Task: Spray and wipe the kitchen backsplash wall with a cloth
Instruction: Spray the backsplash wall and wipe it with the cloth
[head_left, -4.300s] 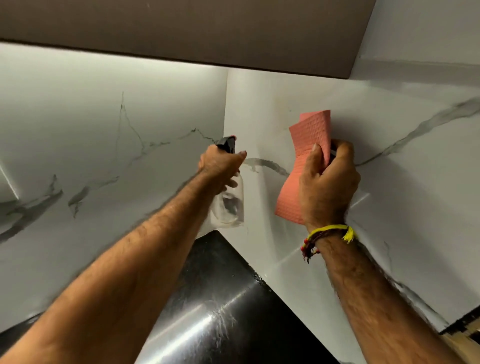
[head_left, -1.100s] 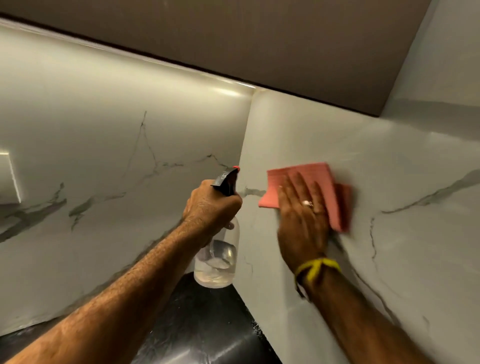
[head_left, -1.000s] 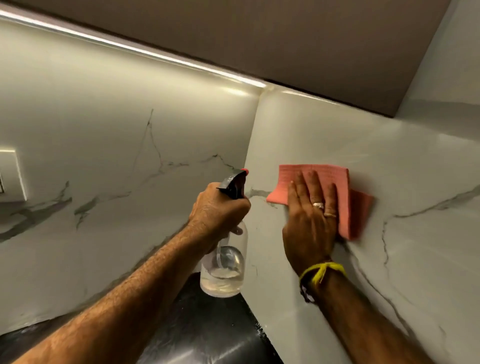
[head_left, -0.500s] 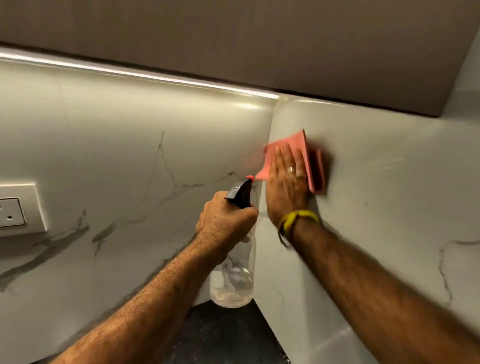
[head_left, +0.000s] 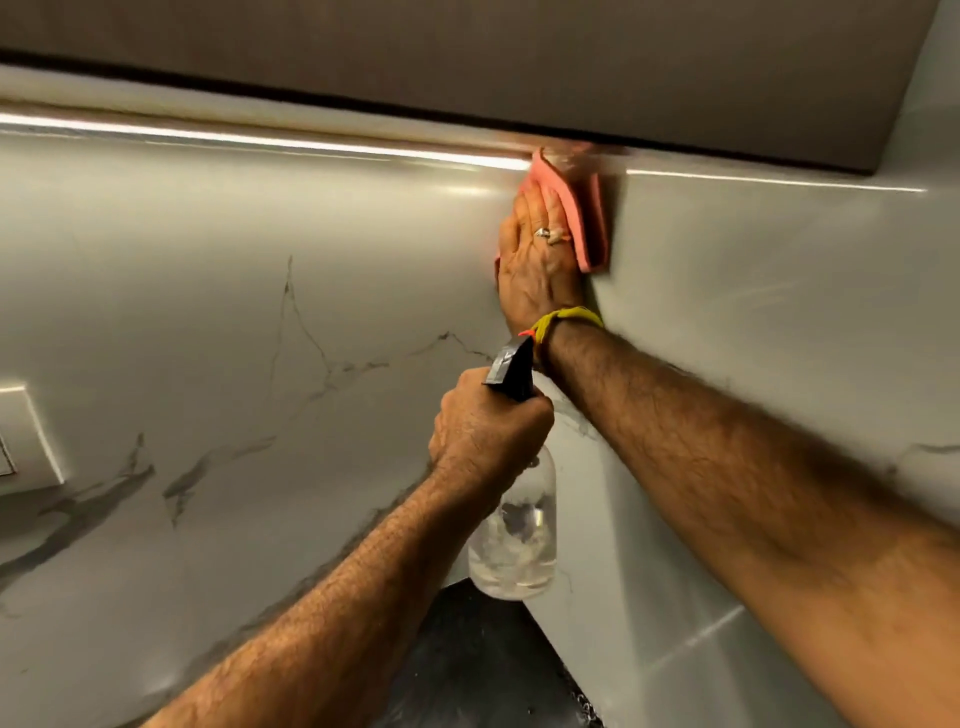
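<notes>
I note two backsplash walls (head_left: 260, 291) meeting in a corner just right of centre. Cabinet underside (head_left: 467, 47) runs overhead, light strip (head_left: 260, 140) just below it along the wall top. Cloth (head_left: 587, 218) lies flat on the right-hand wall, up in the corner, touching the cabinet line; right hand (head_left: 537, 260) on it. Left hand (head_left: 485, 426) sits below, spray bottle (head_left: 514, 540) hanging beneath it, before the corner. Surface (head_left: 467, 665) lies at bottom, under the bottle. Wall outlet plate (head_left: 23, 436) at far left.
</notes>
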